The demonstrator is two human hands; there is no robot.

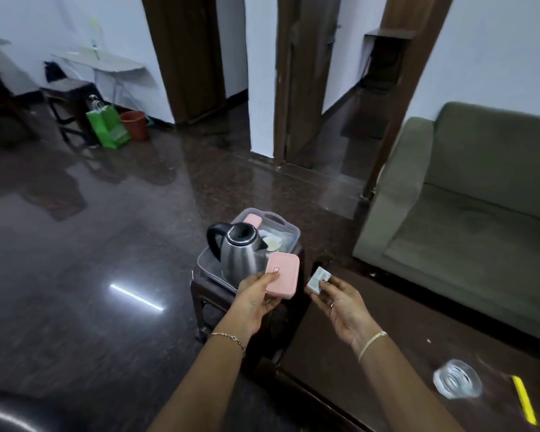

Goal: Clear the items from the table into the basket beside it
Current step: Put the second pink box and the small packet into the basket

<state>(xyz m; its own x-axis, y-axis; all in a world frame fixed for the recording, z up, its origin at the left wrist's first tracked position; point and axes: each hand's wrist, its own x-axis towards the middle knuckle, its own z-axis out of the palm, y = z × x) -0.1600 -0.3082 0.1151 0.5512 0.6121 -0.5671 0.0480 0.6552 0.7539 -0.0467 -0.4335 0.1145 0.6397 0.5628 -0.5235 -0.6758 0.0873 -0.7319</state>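
Observation:
My left hand (253, 299) holds a flat pink case (283, 274) just above the near right corner of the grey plastic basket (289, 232). The basket stands on a small dark stool (200, 294) beside the table. Inside it are a steel kettle with a black handle (240, 247), another pink case (252, 220) and a white cup (273, 243). My right hand (345, 304) pinches a small white packet (319, 279) over the table's far left corner. On the dark wooden table (356, 363), a glass dish (457, 382) and a yellow pencil (525, 400) lie at the lower right.
A green sofa (468, 213) runs along the table's right side. The dark polished floor spreads to the left. Far back left stand a green bag (108, 126), an orange bin (135, 124) and a dark stool (69, 104). A black rounded seat edge (10, 413) shows at bottom left.

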